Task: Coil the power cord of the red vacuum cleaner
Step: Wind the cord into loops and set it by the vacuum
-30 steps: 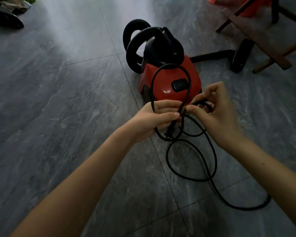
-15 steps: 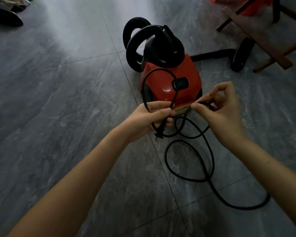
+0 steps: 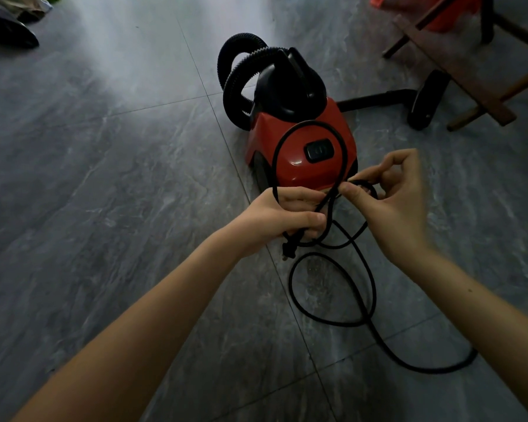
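While the red vacuum cleaner (image 3: 302,147) stands on the grey tiled floor (image 3: 104,178) just above centre frame, the left hand (image 3: 282,216) is curled closed around gathered turns of the black power cord (image 3: 333,293), one loop rising in front of the vacuum's red body and hiding part of it. The plug (image 3: 288,249) hangs just below this hand, its prongs too small to make out. The right hand (image 3: 397,202), right of centre, pinches a further strand of cord between thumb and forefinger, the other fingers loosely bent; how the strand runs behind them is hidden. More slack lies in a loose loop on the floor at lower centre and trails toward the right forearm, where its end cannot be seen. The ribbed black hose (image 3: 241,71) arches over the vacuum's top. At upper right, a wooden frame (image 3: 457,68) and a black floor nozzle (image 3: 427,99) are partly cut off; dark items (image 3: 9,32) at upper left are indistinct.
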Tool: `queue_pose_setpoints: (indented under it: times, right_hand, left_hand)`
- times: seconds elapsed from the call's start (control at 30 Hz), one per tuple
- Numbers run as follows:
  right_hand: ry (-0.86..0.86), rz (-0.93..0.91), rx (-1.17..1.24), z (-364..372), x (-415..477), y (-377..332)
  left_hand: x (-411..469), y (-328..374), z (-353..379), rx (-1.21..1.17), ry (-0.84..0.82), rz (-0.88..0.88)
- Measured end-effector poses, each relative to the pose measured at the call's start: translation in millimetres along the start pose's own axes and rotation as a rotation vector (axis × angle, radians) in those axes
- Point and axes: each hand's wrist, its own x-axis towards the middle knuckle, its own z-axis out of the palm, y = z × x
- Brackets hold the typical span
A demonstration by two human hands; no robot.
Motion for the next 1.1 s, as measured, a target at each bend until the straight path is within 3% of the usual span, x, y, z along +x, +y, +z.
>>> queue_pose_setpoints:
  times: [0.43, 0.73, 0.97, 1.1]
  right_hand:
    - [-0.173, 0.005, -0.031, 3, -2, 8]
    - [-0.459, 0.261, -0.054, -16, -10, 54]
    - [-0.34, 0.156, -0.072, -19, 3, 40]
    - [-0.299, 0.009, -0.199, -24, 14, 26]
  left_hand:
    - [0, -9, -2, -0.015, -0.01, 0.036]
    - [-6, -11, -43, -0.191, 0.058, 0.038]
    - [-10, -7, -59, 0.028, 0.101, -0.121]
    - [-10, -1, -57, 0.164, 0.017, -0.211]
